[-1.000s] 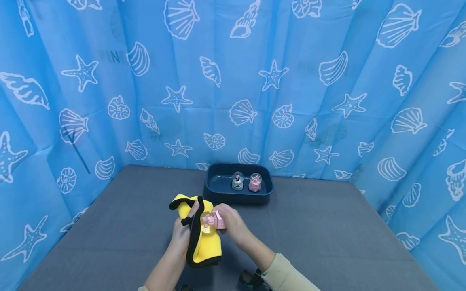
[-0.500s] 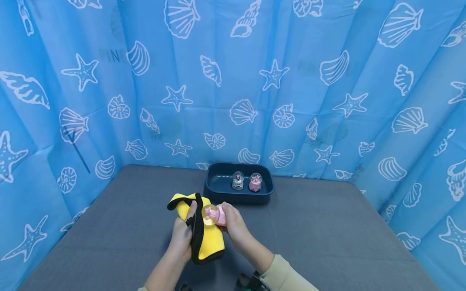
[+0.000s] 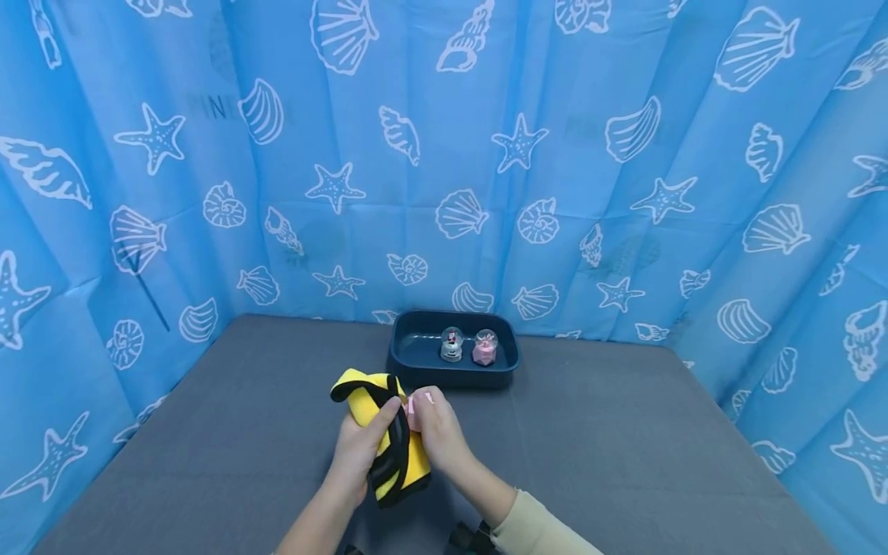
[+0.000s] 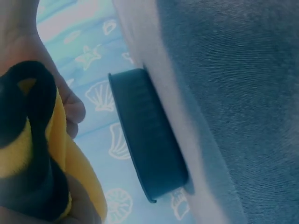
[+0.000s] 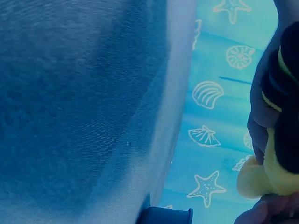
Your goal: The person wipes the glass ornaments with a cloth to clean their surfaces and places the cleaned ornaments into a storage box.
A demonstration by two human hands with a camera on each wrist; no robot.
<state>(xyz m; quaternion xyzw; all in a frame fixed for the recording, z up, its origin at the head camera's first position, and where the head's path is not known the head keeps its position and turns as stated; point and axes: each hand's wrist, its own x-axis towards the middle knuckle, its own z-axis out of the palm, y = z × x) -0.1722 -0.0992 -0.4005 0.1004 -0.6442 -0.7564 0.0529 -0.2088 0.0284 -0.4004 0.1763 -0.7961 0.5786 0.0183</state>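
In the head view my left hand (image 3: 357,451) grips a yellow cloth (image 3: 418,461) with black edging, bunched in front of the tray. Facing it, my right hand (image 3: 442,435) holds a small snow globe by its pink base (image 3: 414,412). The globe's clear dome is hidden by the folded cloth and my left thumb. Both hands are above the table, close together. Yellow and black folds of the cloth (image 4: 84,163) also fill the lower left of the left wrist view.
A dark blue tray (image 3: 451,378) stands at the table's back edge. Inside it are a silver-based snow globe (image 3: 452,345) and a pink-based snow globe (image 3: 485,348). Behind hangs a blue curtain (image 3: 416,92) with white shells. Grey fabric covers the table (image 3: 610,439).
My left hand has folded the cloth over the snow globe's dome, which showed earlier. The left thumb has moved right, close to the right hand. The tray and its two globes stay put.
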